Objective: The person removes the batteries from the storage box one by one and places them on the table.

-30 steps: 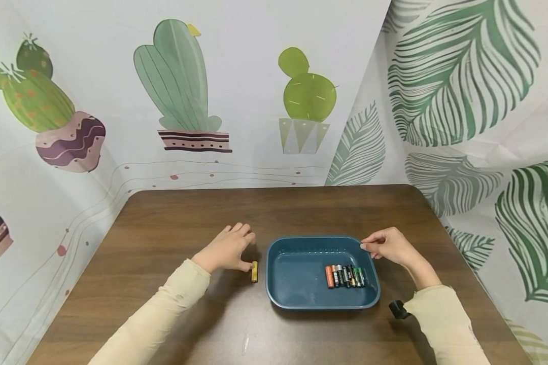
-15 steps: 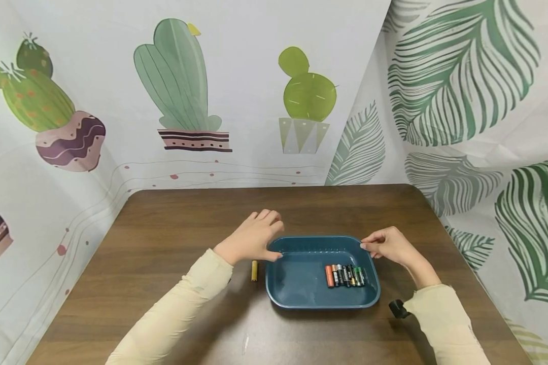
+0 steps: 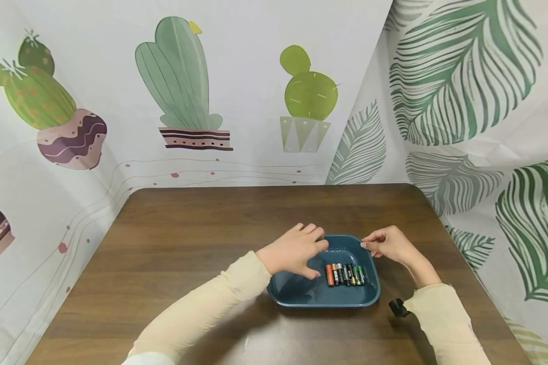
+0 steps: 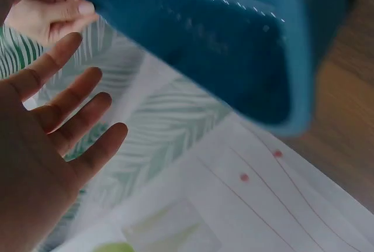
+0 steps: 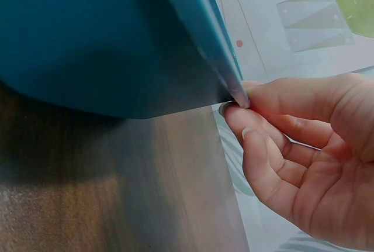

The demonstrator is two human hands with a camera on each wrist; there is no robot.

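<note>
Batteries (image 3: 344,275): one row, right half of blue tray (image 3: 324,305)
Left grip (image 3: 297,251): above tray, left of row, fingers spread and loosely bent, holding nothing
Approach: if lifting the orange battery (image 3: 330,275), I'd drop straight down, pinch its sides, avoid nudging the row
Right grip (image 3: 385,244): pinching far right corner; steady hold should stop sliding
Bench (image 3: 173,228): brown wood grain, glossy near patch
Backdrop (image 3: 251,91): white, cactus prints (image 3: 310,95)

The worktop (image 3: 329,337) leaves passage along the near side of the blue tray (image 3: 321,305); batteries (image 3: 345,275) obstruct its right half, the left hand (image 3: 297,251) its left, the right hand (image 3: 390,246) its far right corner.
</note>
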